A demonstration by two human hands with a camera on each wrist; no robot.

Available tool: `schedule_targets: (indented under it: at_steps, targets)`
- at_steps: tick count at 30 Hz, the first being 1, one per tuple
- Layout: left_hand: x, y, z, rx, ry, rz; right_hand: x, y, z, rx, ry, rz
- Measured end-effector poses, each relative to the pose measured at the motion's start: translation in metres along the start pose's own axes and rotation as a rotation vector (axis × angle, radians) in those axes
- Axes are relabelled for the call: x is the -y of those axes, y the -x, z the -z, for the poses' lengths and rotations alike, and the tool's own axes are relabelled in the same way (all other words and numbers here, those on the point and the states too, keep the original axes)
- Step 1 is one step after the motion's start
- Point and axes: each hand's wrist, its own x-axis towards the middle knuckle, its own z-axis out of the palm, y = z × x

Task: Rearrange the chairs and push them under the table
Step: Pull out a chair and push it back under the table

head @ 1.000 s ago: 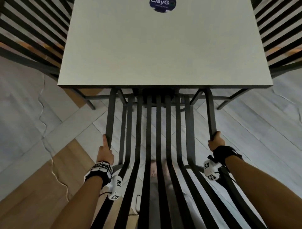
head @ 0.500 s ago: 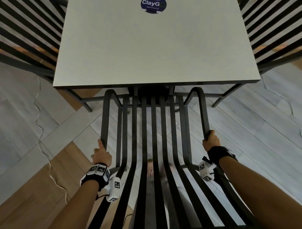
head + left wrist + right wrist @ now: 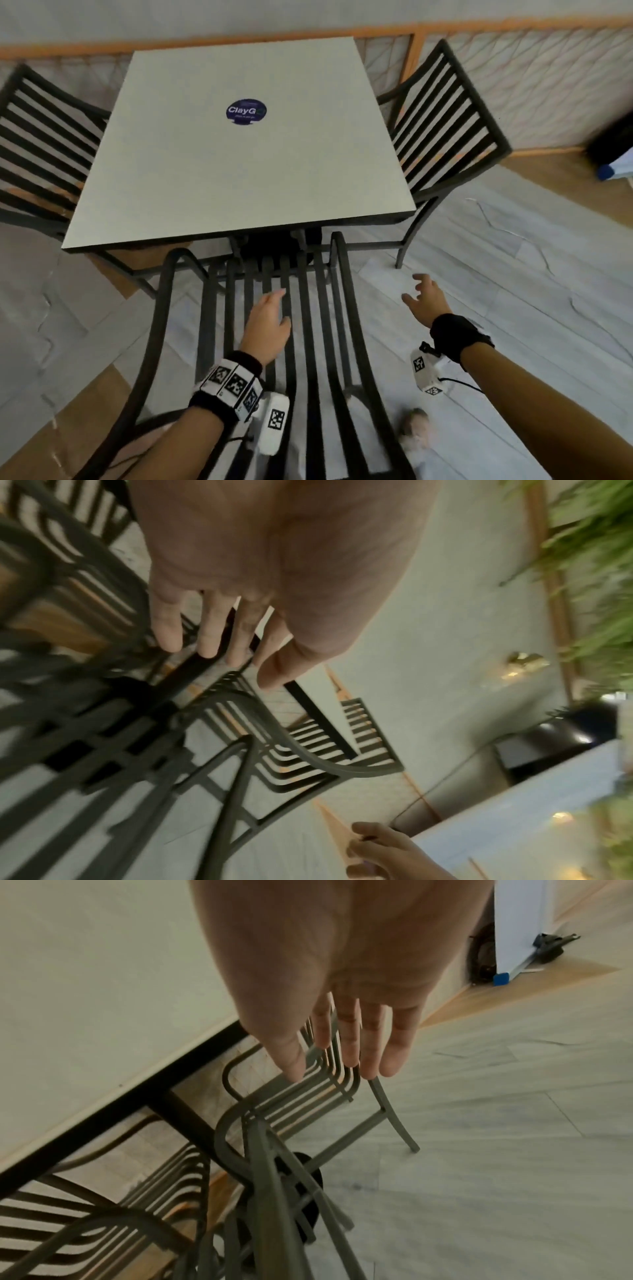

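The square table [image 3: 239, 144] is the landmark here, and three dark slatted chairs stand around it. The near chair [image 3: 308, 342], on the table's near side, has its seat tucked under the near edge with only the tall backrest standing out toward the person. The left chair [image 3: 41, 144] and the right chair [image 3: 445, 130] sit at the table's two flanks, each with its seat under the top as far as can be seen. Both hands are free: the left hand [image 3: 267, 325] hangs above the near chair's back slats with fingers straight and relaxed, holding nothing, and the right hand [image 3: 424, 301] is spread wide over the floor just off the near chair's right rail, also holding nothing. The step in hand looks like letting go of the near chair once it is pushed in. Judging by the spread right hand angled toward the table's right side, the next move probably calls for stepping round to the right chair, gripping its backrest with both hands and checking that it sits square and fully under the table.
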Motion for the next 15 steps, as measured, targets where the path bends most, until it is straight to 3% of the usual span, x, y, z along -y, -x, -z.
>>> schedule_targets:
  at_steps: [8, 15]
  targets:
    - [-0.191, -0.019, -0.106, -0.137, 0.115, -0.273, -0.041, -0.049, 0.176, -0.051, 0.028, 0.148]
    - [-0.294, -0.082, -0.175, -0.1, 0.074, -0.306, -0.011, -0.097, 0.282, -0.143, 0.031, 0.387]
